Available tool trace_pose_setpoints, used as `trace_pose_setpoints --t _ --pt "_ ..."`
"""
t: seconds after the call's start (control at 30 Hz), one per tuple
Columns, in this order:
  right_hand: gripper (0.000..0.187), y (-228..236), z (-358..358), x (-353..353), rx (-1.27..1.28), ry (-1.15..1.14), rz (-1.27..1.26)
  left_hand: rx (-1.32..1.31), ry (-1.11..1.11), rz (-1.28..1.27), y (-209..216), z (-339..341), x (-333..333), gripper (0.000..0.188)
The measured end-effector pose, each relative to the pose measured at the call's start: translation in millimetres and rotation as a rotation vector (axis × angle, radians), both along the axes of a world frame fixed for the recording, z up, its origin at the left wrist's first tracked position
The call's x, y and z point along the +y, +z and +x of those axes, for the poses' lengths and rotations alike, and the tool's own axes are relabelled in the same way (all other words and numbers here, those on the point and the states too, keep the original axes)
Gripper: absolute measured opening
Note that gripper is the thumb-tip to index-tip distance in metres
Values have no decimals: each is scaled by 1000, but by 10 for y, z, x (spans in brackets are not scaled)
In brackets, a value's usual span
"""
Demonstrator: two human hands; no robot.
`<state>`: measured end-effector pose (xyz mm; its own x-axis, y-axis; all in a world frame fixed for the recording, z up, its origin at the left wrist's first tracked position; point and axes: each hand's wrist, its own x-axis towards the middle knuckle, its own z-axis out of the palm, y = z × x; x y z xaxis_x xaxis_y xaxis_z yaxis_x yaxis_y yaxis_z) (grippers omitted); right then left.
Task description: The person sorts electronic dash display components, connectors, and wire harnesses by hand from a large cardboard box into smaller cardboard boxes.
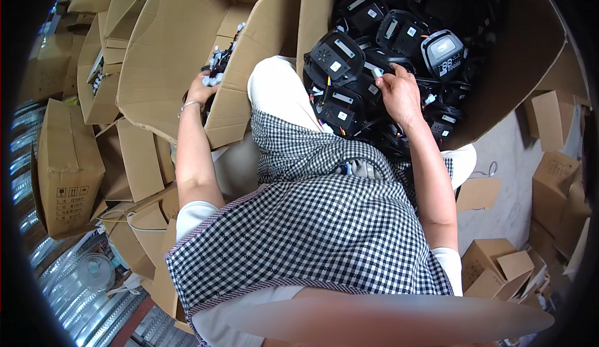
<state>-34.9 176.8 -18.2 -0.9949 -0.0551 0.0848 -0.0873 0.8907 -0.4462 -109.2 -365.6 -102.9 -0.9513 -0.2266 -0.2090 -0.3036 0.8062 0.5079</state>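
My left hand (198,90) reaches into the left cardboard box and closes around part of a bundle of black cables with white plugs (215,66). Its fingertips are partly hidden by the cables. Over the large box on the right, my right hand (401,97) pinches a small white plug (377,72) between thumb and fingers. Under and around that hand lie many black plastic instrument units with wires, such as a round-cornered unit (337,57) with a white label. One unit with a lit-looking display (444,54) faces up to the right of my hand.
The left box (165,48) and the right box (530,54) stand side by side, close to my knees. More cartons are stacked at the left, including a printed one (68,166). Open boxes (499,266) sit at the lower right. Ribbed shiny material (93,309) lies lower left.
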Motion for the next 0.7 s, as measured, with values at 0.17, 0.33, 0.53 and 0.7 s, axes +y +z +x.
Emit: trace_pose_setpoints --t 0.17,0.33,0.53,0.7 --pt "18 203 -10 150 -130 -6 -68 440 -60 -321 843 -13 879 45" --pt "20 458 145 534 186 -208 -244 928 -620 -64 1475 525 2217 19" --pt "29 893 230 658 -190 -460 -598 1030 -1298 34 1276 894 3686 51" --pt "29 1101 269 679 -176 -396 -297 884 -1455 87 1183 1003 4099 17"
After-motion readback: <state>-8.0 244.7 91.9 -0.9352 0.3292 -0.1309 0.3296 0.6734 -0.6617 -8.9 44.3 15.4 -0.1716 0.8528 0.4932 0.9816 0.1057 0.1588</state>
